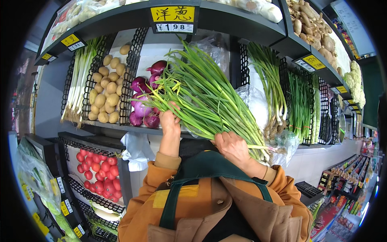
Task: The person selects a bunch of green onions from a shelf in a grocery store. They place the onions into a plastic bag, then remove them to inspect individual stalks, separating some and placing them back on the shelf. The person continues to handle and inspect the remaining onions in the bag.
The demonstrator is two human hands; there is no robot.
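Observation:
A large loose bunch of green garlic (217,96) slants across the vegetable shelf before me, leaves up to the left and white stems down to the right. My left hand (171,119) is closed around thin leaf ends, some of them yellowed. Near the root end, my right hand (232,147) grips one stalk (263,147), whose pinkish, rooted tip sticks out to the right. Leaves run between both hands over the bunch. Red onions (142,107) lie just left of the bunch, partly covered by leaves.
Black mesh dividers (133,72) separate the bins. Potatoes (108,90) and long scallions (81,78) lie to the left, tomatoes (101,172) lower left. Right are more garlic stalks (269,81) and chives (299,103). A shelf edge (242,22) with price tags overhangs the bins. A plastic bag (137,149) hangs below.

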